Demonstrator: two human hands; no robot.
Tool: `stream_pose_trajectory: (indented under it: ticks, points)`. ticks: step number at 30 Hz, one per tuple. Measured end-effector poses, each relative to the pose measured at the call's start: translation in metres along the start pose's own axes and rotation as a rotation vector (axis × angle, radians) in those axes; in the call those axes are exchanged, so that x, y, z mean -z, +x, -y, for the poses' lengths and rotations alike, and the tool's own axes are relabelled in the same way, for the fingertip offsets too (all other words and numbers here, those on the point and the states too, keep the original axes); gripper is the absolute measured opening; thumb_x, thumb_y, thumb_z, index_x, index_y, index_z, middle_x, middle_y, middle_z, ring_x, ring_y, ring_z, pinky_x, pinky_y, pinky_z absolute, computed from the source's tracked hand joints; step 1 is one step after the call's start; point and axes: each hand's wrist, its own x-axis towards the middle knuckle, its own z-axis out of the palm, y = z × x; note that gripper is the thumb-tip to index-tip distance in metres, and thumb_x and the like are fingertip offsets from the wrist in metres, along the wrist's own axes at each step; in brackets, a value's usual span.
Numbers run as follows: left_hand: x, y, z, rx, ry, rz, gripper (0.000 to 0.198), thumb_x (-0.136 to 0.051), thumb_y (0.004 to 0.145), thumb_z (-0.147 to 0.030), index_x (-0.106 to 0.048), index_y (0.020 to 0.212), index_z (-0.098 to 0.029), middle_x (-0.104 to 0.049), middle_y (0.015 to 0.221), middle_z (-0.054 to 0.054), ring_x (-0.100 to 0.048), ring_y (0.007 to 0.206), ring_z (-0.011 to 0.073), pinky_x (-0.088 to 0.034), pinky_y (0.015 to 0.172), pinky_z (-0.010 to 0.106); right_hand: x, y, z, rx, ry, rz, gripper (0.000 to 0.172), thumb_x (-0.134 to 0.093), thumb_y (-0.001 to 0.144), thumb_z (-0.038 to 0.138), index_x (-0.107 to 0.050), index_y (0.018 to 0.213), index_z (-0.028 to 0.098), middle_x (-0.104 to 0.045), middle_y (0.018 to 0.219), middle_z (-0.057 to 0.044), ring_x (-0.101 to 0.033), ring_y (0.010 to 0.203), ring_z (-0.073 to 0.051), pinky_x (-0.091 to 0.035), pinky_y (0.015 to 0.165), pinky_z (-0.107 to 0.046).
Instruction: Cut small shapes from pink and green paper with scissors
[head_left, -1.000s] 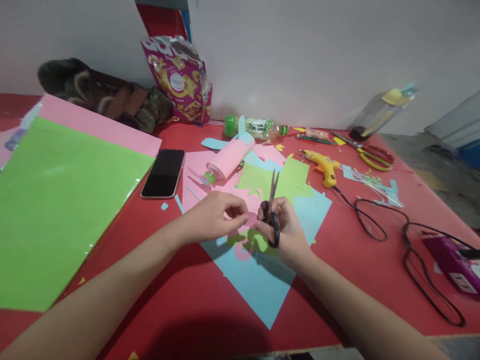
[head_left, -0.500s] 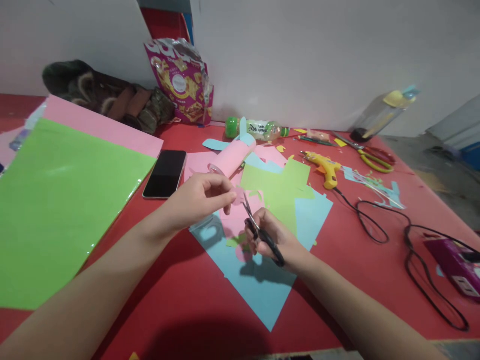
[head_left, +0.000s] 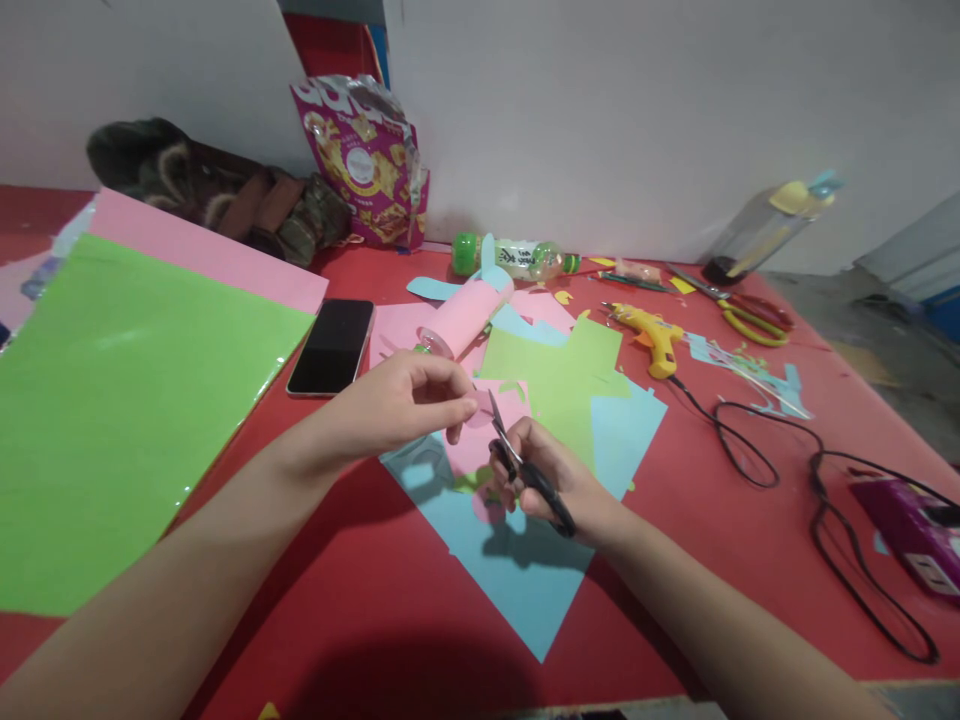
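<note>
My left hand [head_left: 431, 400] pinches a small pink paper piece [head_left: 482, 408] between thumb and fingers. Black-handled scissors [head_left: 534, 480] are gripped in my right hand [head_left: 551, 470], their blades pointing up and away beside the pink piece. Whether the blades touch the paper I cannot tell. Below both hands lie a light blue sheet [head_left: 536, 605], a green sheet [head_left: 559, 385] and pink scraps, one of them a rounded pink piece [head_left: 489, 505]. Just beyond my left hand rests a pink paper-wrapped bottle [head_left: 472, 315] with blue paper strips at its far end.
A phone [head_left: 332, 347] and a large green sheet [head_left: 150, 400] lie left. At right are a yellow glue gun [head_left: 646, 335], its black cord, a purple power strip [head_left: 911, 535] and larger scissors [head_left: 750, 312]. A snack bag [head_left: 367, 165] and green-capped bottle [head_left: 517, 260] stand and lie at the back.
The pink piece in my left hand has turned and now shows at a different angle. The scissors have shifted very slightly; both hands stay nearly in place.
</note>
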Motion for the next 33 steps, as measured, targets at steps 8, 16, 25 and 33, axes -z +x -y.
stream_pose_trajectory:
  ticks: [8,16,25,33]
  points:
    - [-0.006,0.002,0.000,-0.006,-0.046,0.008,0.016,-0.051,0.073,-0.021,-0.051,0.059,-0.014,-0.053,0.054,-0.004,-0.051,0.053,0.0066,-0.041,0.051,0.017,0.001,0.000,-0.001,-0.020,-0.041,-0.057,0.045,-0.068,0.059,0.042,-0.033,0.076,0.021,-0.041,0.072,0.004,-0.041,0.054,-0.007,-0.032,0.048,-0.022]
    - [-0.015,0.002,0.003,0.014,-0.148,-0.031,0.016,-0.052,0.074,-0.022,-0.052,0.060,-0.013,-0.052,0.058,-0.002,-0.049,0.056,0.0070,-0.041,0.056,0.019,-0.001,0.000,0.002,0.031,-0.040,-0.038,0.043,-0.065,0.062,0.045,-0.031,0.077,0.021,-0.039,0.070,0.004,-0.036,0.054,-0.007,-0.029,0.049,-0.022]
    - [-0.022,0.002,0.001,0.032,-0.188,-0.053,0.023,-0.050,0.074,-0.024,-0.050,0.054,-0.013,-0.052,0.053,-0.002,-0.050,0.053,0.0074,-0.041,0.055,0.020,-0.001,-0.001,0.004,0.068,-0.002,0.014,0.040,-0.063,0.065,0.044,-0.032,0.077,0.021,-0.040,0.070,0.003,-0.039,0.055,-0.008,-0.031,0.051,-0.024]
    - [-0.025,-0.002,-0.006,0.034,-0.019,-0.148,0.024,-0.049,0.074,-0.026,-0.050,0.053,-0.014,-0.054,0.052,-0.001,-0.052,0.052,0.0092,-0.042,0.053,0.020,-0.001,-0.002,0.003,0.050,0.003,0.004,0.040,-0.062,0.065,0.045,-0.032,0.077,0.021,-0.041,0.071,0.002,-0.039,0.055,-0.008,-0.030,0.052,-0.025]
